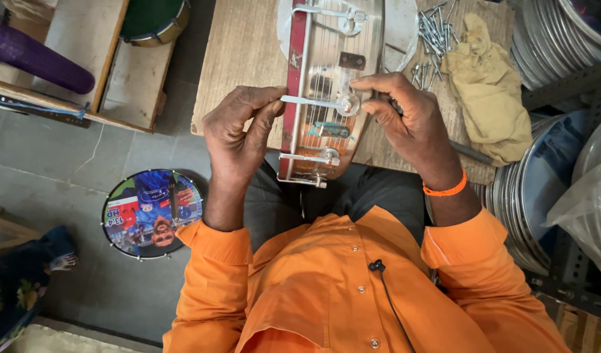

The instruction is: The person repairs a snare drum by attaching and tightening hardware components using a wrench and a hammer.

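Note:
A shiny metal drum shell (333, 72) with a red rim lies on its side at the near edge of a wooden table (242, 52). Three metal tension rods run across it. My left hand (238, 134) pinches the end of the middle rod (310, 101) at the red rim. My right hand (405, 117) holds the shell's other side, with its thumb and forefinger on the round lug at that rod's far end. A thin tool shaft pokes out from under my right palm. I wear an orange shirt and an orange wristband.
A pile of loose metal rods (434, 33) and a yellow cloth (487, 85) lie on the table to the right. Stacked metal rims (529, 189) stand at right. A printed drum (152, 214) lies on the floor at left, a green drum (153, 19) on a wooden bench.

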